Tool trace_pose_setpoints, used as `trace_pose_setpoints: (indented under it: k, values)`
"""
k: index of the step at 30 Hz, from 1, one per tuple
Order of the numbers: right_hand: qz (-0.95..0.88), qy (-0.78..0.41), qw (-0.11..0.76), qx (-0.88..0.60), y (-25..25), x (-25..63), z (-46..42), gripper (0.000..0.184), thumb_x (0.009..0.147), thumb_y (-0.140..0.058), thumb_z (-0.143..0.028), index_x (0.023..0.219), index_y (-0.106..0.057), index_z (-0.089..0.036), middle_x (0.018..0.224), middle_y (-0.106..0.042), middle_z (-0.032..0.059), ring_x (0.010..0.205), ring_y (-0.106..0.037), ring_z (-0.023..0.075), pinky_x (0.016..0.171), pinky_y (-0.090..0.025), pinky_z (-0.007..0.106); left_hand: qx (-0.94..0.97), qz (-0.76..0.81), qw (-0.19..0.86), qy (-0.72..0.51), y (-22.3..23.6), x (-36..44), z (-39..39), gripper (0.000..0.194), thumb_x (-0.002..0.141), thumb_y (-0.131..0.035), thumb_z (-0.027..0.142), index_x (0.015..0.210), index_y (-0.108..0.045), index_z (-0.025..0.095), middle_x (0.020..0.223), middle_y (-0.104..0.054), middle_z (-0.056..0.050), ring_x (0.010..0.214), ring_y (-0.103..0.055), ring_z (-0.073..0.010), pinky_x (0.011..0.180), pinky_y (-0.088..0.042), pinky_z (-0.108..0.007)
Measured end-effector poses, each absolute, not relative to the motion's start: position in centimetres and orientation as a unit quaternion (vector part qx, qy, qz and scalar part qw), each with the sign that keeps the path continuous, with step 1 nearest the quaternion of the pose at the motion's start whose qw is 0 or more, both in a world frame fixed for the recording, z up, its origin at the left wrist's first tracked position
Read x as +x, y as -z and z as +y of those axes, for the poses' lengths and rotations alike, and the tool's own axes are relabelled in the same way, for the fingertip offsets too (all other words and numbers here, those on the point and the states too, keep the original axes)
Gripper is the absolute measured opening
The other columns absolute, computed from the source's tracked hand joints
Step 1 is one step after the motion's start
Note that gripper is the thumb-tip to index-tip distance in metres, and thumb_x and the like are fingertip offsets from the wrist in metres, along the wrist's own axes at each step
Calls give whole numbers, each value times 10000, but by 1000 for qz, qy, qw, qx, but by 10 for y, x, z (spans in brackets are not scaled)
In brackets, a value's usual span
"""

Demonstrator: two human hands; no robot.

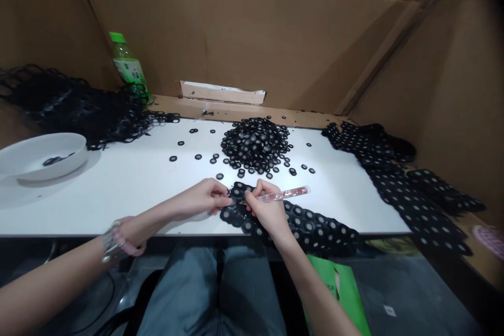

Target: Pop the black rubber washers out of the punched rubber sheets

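Observation:
A black rubber-like sheet with rows of round rings lies at the table's front edge, its right end hanging over. My left hand is closed in a pinch at the sheet's left end. In my right hand, held like a pen, is a slim tool with a clear, red-flecked handle. Its tip points down at the sheet between my hands and is hidden by my fingers. Just beyond them sits a heap of small black rings, with several loose ones scattered around it.
A white bowl with a few dark pieces stands at left, before a tangle of black scrap strips. Behind it is a green-capped bottle. More ringed sheets cover the right end. Cardboard walls enclose the white table.

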State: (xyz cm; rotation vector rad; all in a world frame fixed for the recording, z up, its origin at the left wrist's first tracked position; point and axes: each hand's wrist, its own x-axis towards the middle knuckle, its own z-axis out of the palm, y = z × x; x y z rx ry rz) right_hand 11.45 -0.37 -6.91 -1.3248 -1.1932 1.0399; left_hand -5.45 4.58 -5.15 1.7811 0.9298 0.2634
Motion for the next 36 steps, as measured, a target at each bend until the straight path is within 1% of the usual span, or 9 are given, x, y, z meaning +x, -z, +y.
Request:
trace_pose_setpoints:
  k: [7,11,19,22,24,27,30,32,36]
  values:
    - [-511,-429,492,-560,66,113,-6,258,704,-574,-230,553,-366,-208,429,-476,-67,376,-482,99,375,-342,182,724,392,556,-114,53,-54,47,325,757,-536,385,543,-506,143,465,-478,25,461,-422,-89,481,-291,-212]
    - [-525,-424,485,-557,69,112,-6,265,722,-561,-248,555,-358,-214,432,-456,-67,384,-482,108,378,-336,194,721,386,562,-125,54,-54,46,312,751,-533,368,537,-504,143,463,-471,25,463,-413,-88,483,-288,-214]
    - [-627,-282,474,-550,72,108,-7,320,736,-546,-209,490,-342,-199,436,-358,-70,416,-335,79,437,-267,216,718,361,578,-145,55,-54,45,315,760,-526,397,579,-507,140,471,-438,32,471,-377,-84,474,-250,-217]
    - [-550,-387,507,-538,69,111,-4,302,723,-572,-239,514,-357,-202,422,-430,-70,377,-365,71,393,-257,200,711,352,584,-170,53,-51,44,281,753,-529,358,575,-477,146,541,-430,35,528,-390,-90,506,-281,-218]
    - [-454,-475,555,-510,67,115,1,309,701,-601,-259,535,-345,-206,407,-463,-74,331,-351,57,348,-216,179,697,354,596,-185,51,-47,43,266,726,-549,322,551,-445,151,564,-405,40,552,-391,-90,527,-303,-217]
    - [-330,-542,636,-439,64,119,8,359,660,-633,-239,534,-298,-203,374,-411,-102,306,-263,28,330,-149,156,596,394,666,-216,47,-37,40,248,675,-580,297,548,-421,157,544,-378,53,518,-367,-78,511,-315,-212]
    - [-276,-569,673,-384,63,119,10,375,653,-633,-207,536,-277,-195,382,-376,-110,317,-217,17,332,-137,149,469,392,757,-232,43,-25,38,206,657,-589,310,599,-472,151,580,-473,30,556,-437,-93,560,-384,-230]
    - [-264,-571,687,-364,62,117,10,378,667,-625,-203,543,-268,-194,393,-356,-111,327,-211,18,337,-145,148,449,374,782,-216,41,-19,39,224,654,-613,338,619,-506,144,616,-539,7,614,-494,-114,610,-414,-246]
    - [-279,-543,714,-343,51,119,2,407,688,-633,-235,560,-249,-199,398,-317,-116,327,-210,24,342,-165,151,534,400,728,-160,40,-12,45,328,558,-731,366,723,-561,140,693,-611,-5,667,-555,-146,612,-425,-254]
